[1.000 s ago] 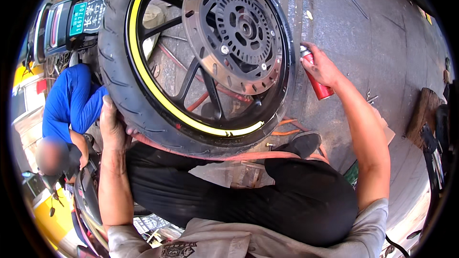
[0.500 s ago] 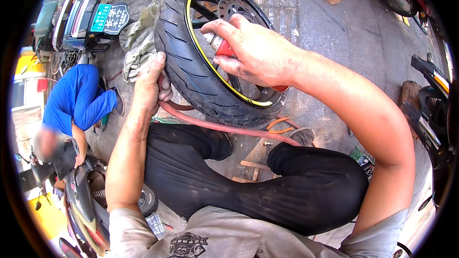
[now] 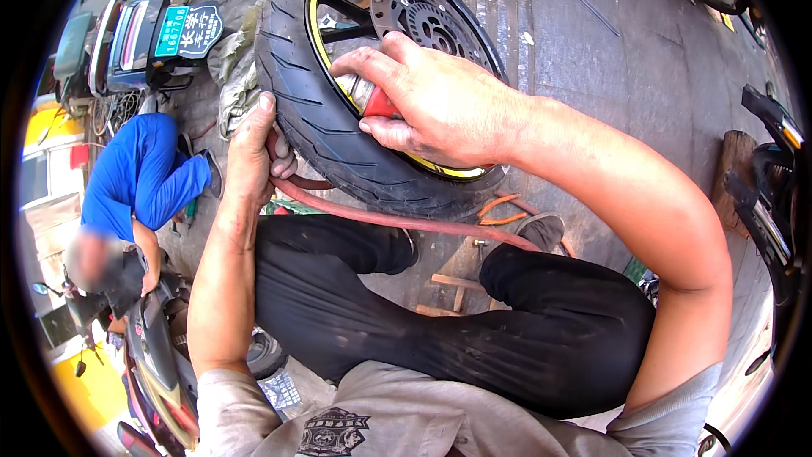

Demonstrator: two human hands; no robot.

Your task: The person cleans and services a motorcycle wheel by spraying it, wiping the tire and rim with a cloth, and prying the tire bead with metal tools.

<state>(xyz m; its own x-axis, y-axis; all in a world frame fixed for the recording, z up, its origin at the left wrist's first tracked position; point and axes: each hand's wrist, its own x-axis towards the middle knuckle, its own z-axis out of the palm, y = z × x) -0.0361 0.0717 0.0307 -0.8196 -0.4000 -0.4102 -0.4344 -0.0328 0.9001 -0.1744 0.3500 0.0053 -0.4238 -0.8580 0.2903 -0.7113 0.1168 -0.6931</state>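
Note:
A motorcycle wheel (image 3: 299, 91) with a black tire, yellow rim stripe and slotted brake disc stands tilted before me. My right hand (image 3: 414, 101) grips a red spray can (image 3: 379, 103) with a silver top, held over the rim's near-left part; much of the can is hidden by my fingers. My left hand (image 3: 262, 152) is closed at the tire's left edge, with the thumb up and fingers curled against it. A red rubber hose (image 3: 364, 217) passes by that hand and runs across below the tire. Whether those fingers also hold the hose I cannot tell.
A co-worker in blue (image 3: 135, 178) bends over a scooter (image 3: 156, 355) at left. A parked vehicle (image 3: 135, 38) and crumpled cloth (image 3: 233, 76) are upper left. Orange-handled pliers (image 3: 495, 207) lie beside my shoe. A wood block (image 3: 732, 169) and dark vehicle parts (image 3: 765, 195) are at right.
My right hand with the can has moved left from beside the wheel onto its rim. The wheel now appears more tilted, its tread showing. The camera's view has shifted.

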